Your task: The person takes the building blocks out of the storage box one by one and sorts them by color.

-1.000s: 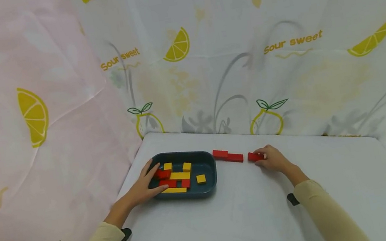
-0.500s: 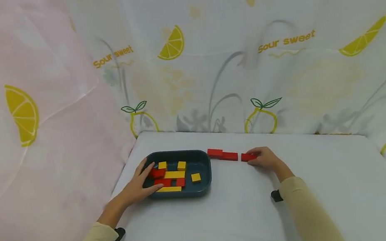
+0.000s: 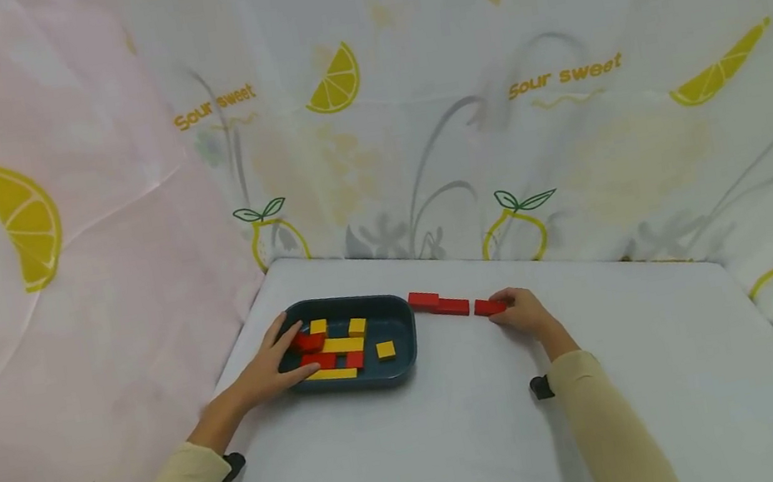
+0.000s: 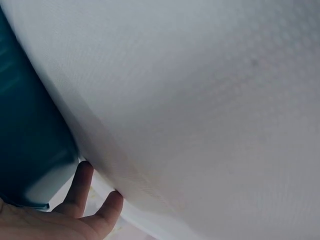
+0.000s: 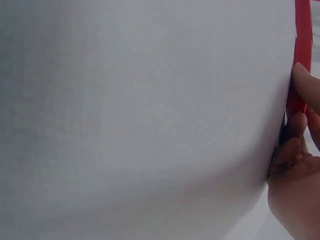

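A dark blue tray (image 3: 395, 332) holds several red and yellow blocks. My left hand (image 3: 267, 374) lies over the tray's left end, fingers spread, with the thumb and a finger reaching over the rim. Near those fingertips lies a red block (image 3: 309, 343); contact with it cannot be made out. In the left wrist view, two fingers (image 4: 80, 187) extend beside the tray's outer wall (image 4: 35, 125). My right hand (image 3: 525, 312) pinches a red block (image 3: 485, 307) on the table, thumb along its side. Just left of it is another red block (image 3: 453, 306).
A further red block (image 3: 424, 300) sits by the tray's right rim, in line with the others. The white-covered table (image 3: 391, 459) meets a lemon-print cloth (image 3: 417, 143) behind it and a pinkish cloth (image 3: 103, 319) at the left.
My right hand has slid the pinched red block slightly left, narrowing the gap to the neighbouring red block. The left hand stays at the tray. The head view has shifted a little.
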Demonstrator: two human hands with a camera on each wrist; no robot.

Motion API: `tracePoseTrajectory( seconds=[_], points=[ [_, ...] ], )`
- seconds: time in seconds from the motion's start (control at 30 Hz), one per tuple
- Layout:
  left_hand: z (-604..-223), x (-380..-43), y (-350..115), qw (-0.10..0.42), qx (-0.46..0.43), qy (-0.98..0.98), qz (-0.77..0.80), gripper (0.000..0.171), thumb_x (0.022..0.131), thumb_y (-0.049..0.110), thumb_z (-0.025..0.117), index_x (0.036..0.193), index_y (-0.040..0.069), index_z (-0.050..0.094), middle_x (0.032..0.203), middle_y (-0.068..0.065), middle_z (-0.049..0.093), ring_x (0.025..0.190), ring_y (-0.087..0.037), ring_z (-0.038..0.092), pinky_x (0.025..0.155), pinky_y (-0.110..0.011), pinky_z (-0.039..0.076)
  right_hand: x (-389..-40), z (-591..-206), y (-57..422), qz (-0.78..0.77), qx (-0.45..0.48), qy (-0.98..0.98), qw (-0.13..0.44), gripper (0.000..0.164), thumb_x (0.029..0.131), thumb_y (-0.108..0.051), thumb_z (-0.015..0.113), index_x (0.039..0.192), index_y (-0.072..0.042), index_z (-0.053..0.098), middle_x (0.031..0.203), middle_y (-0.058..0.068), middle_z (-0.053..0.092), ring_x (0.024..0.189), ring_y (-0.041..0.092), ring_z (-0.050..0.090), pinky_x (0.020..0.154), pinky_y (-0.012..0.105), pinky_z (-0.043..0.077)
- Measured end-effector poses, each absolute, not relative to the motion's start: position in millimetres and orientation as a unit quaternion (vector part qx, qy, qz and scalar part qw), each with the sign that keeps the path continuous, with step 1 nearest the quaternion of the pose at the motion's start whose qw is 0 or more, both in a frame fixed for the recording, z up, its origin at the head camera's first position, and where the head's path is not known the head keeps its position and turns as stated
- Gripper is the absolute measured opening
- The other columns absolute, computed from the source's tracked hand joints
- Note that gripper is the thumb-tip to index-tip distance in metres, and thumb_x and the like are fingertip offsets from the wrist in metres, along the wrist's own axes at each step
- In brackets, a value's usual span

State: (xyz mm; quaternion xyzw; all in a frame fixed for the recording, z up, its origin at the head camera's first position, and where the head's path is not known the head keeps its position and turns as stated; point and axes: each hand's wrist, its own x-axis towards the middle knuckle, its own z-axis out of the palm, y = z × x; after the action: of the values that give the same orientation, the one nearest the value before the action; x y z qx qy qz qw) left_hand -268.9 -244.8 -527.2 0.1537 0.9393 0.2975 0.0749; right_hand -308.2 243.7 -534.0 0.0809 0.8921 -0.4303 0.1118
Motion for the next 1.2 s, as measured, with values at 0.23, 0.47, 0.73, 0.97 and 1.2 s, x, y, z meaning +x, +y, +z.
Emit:
tracePoseTrajectory(
  seconds=[0.23,0.47,0.73,0.97,1.2],
  points=[
    [-528.7,-269.0,-243.7,0.075,0.155,0.938,0.302,0.094,0.085,0.062,0.066,0.158,0.020,0.025,0.167,-0.013,-0.003,0.144,-0.046,0.022,0.107,-0.073,0.029,-308.1,-536.0,242.2,-0.435,0.072,0.893,0.092,0.040,0.091,-0.012,0.069,0.129,-0.005,0.062,0.131,0.019,0.057,0.118,0.032,0.050,0.105,0.048,0.044],
    [-529.7,-266.4,-243.6,0.073,0.157,0.939,0.296,0.093,0.086,0.061,0.065,0.158,0.019,0.025,0.166,-0.014,-0.001,0.144,-0.047,0.022,0.107,-0.073,0.030,-304.7,-533.4,237.2,-0.430,0.086,0.894,0.093,0.038,0.090,-0.011,0.069,0.127,-0.005,0.064,0.131,0.019,0.058,0.120,0.033,0.049,0.105,0.049,0.043],
    [-528.8,-267.8,-244.1,0.072,0.160,0.936,0.304,0.093,0.086,0.061,0.066,0.158,0.019,0.025,0.166,-0.014,-0.002,0.144,-0.046,0.021,0.107,-0.073,0.028,-305.6,-531.1,235.0,-0.429,0.091,0.893,0.096,0.038,0.090,-0.011,0.069,0.127,-0.008,0.064,0.131,0.018,0.057,0.118,0.033,0.049,0.104,0.048,0.044],
    [-527.0,-267.7,-243.8,0.071,0.161,0.936,0.304,0.093,0.086,0.060,0.066,0.158,0.019,0.024,0.166,-0.014,-0.002,0.144,-0.046,0.021,0.107,-0.073,0.028,-307.6,-532.3,235.9,-0.421,0.079,0.899,0.090,0.038,0.092,-0.012,0.068,0.130,-0.010,0.063,0.134,0.018,0.056,0.121,0.033,0.048,0.106,0.049,0.043],
    [-527.5,-266.4,-243.9,0.068,0.166,0.934,0.308,0.092,0.086,0.057,0.067,0.157,0.017,0.025,0.166,-0.015,-0.001,0.143,-0.047,0.021,0.107,-0.074,0.028,-306.9,-531.7,234.4,-0.417,0.081,0.900,0.098,0.039,0.092,-0.013,0.068,0.130,-0.009,0.062,0.132,0.018,0.056,0.118,0.033,0.048,0.104,0.049,0.044]
  ],
)
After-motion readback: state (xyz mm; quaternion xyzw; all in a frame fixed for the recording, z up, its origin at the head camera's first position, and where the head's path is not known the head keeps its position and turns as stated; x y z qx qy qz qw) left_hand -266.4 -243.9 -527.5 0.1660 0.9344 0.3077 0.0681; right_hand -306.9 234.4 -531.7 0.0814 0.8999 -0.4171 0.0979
